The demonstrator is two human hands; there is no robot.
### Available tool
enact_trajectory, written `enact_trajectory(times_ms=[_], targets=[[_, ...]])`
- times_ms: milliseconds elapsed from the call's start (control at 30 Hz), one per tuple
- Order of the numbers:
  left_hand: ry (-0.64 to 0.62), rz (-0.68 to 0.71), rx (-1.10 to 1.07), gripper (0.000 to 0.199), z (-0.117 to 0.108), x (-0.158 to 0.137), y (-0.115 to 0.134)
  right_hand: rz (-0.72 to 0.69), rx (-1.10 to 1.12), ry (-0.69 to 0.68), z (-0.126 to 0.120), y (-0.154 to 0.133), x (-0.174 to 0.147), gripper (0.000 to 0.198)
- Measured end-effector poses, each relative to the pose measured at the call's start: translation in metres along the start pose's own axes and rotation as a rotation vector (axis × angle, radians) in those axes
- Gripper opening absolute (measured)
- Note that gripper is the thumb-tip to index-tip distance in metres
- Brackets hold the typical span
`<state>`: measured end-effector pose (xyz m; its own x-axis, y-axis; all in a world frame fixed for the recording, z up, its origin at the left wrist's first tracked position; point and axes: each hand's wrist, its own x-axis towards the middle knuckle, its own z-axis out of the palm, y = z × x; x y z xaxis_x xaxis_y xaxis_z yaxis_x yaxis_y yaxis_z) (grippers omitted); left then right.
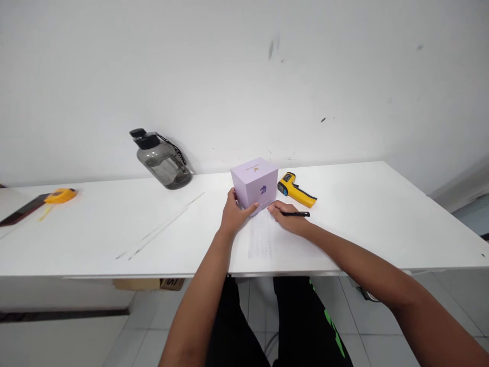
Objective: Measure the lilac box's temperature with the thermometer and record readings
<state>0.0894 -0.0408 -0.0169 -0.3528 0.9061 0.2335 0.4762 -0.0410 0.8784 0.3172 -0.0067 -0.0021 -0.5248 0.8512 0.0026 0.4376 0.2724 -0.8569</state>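
Note:
A lilac box (255, 184) with a dark purple emblem on its front stands on the white table. My left hand (236, 211) grips its lower left corner, the thumb across the front face and the fingers round the left side. Close to the box's lower right edge, my right hand (286, 216) is closed on a black pen (296, 214), whose tip is hidden by the fingers. Below the box lies a pale sheet of paper (261, 239) with faint marks on it, too blurred to read. A yellow and black infrared thermometer (297, 189) rests just right of the box.
A grey water bottle (164, 160) with a black cap stands near the wall at the left. Farther left on the table (382, 219) lie a yellow tape measure (61, 195) and a dark flat object (25, 210). Under the table is a cardboard box (139, 284).

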Motion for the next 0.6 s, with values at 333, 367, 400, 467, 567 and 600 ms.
enact_trajectory(times_ms=[333,367,400,467,567,600], targets=[[0.006,-0.006,-0.012,0.094,0.001,0.0,0.001,-0.096,-0.102,0.101,-0.005,0.0,-0.001,0.035],[0.003,-0.011,-0.017,0.094,0.001,0.0,0.001,-0.114,-0.126,0.124,-0.007,0.0,-0.001,0.034],[0.0,-0.018,-0.019,0.094,0.001,0.0,0.001,-0.132,-0.154,0.146,-0.008,0.001,0.0,0.033],[-0.006,-0.031,-0.016,0.094,0.002,0.001,0.001,-0.161,-0.217,0.175,-0.011,0.002,0.001,0.032],[-0.003,-0.049,0.0,0.094,0.002,0.001,0.001,-0.156,-0.309,0.149,-0.011,0.006,0.003,0.03],[0.008,-0.062,0.004,0.094,0.002,0.002,0.001,-0.152,-0.34,0.124,-0.009,0.007,0.003,0.029]])
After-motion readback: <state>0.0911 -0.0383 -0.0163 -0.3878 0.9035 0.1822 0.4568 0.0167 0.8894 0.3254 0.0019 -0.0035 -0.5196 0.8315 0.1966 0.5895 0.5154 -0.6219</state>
